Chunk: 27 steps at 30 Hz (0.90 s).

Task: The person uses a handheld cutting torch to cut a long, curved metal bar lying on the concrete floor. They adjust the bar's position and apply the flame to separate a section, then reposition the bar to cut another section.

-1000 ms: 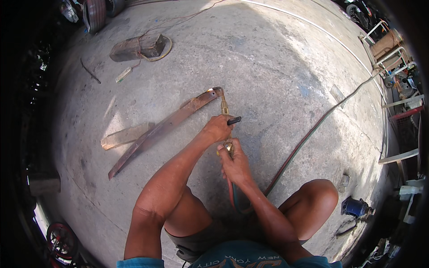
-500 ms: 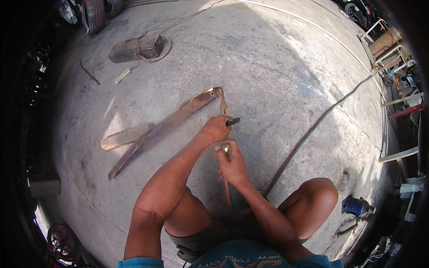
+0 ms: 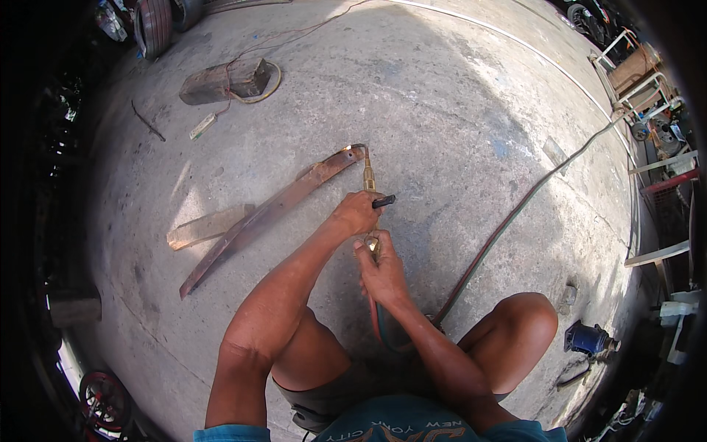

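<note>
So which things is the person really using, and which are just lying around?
In use:
left hand
right hand
brass cutting torch
hoses
long rusty metal strip

Lying about:
wooden block
flat plank
blue motor
tyre

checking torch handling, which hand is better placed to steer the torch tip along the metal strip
Left, probably. The left hand grips the brass torch farthest forward, close behind the tip that meets the end of the rusty metal strip. The right hand sits further back, at the valve end near the hoses.
</note>
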Each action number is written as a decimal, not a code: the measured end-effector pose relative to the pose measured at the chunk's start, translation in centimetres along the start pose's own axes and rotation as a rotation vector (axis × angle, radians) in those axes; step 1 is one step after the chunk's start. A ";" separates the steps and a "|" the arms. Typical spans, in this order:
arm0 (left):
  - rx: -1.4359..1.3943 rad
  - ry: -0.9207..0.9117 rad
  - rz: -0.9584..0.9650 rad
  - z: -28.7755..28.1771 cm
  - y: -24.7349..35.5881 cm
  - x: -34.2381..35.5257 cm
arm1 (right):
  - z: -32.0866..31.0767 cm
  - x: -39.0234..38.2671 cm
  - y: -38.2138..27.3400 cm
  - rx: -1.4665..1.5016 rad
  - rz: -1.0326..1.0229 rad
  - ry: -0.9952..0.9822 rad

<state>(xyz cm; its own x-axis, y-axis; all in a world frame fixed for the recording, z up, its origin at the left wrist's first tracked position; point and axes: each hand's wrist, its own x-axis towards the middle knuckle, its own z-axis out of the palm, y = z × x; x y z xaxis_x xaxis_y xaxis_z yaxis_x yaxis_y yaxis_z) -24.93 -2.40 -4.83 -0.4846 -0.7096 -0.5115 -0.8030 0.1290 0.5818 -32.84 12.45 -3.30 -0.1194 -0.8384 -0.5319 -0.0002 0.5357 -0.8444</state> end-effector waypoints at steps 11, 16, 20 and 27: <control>0.016 0.007 0.001 0.0 -0.2 0.0 | 0.2 -0.1 -0.2 0.004 0.002 0.008; 0.023 0.032 0.028 0.3 -0.9 0.1 | 0.5 -0.1 -0.1 0.017 -0.002 0.004; 0.022 -0.001 0.005 0.0 -0.2 0.0 | 0.4 0.1 0.2 0.023 0.010 0.012; 0.027 0.016 0.005 0.3 -0.6 0.1 | 0.6 0.1 0.3 0.050 0.016 0.010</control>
<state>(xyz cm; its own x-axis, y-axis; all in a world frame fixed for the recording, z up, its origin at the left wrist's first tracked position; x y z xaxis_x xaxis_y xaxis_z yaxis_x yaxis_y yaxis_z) -24.58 -2.39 -5.41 -0.4832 -0.7202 -0.4979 -0.8097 0.1511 0.5671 -32.26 12.50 -3.63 -0.1289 -0.8287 -0.5447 0.0515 0.5429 -0.8382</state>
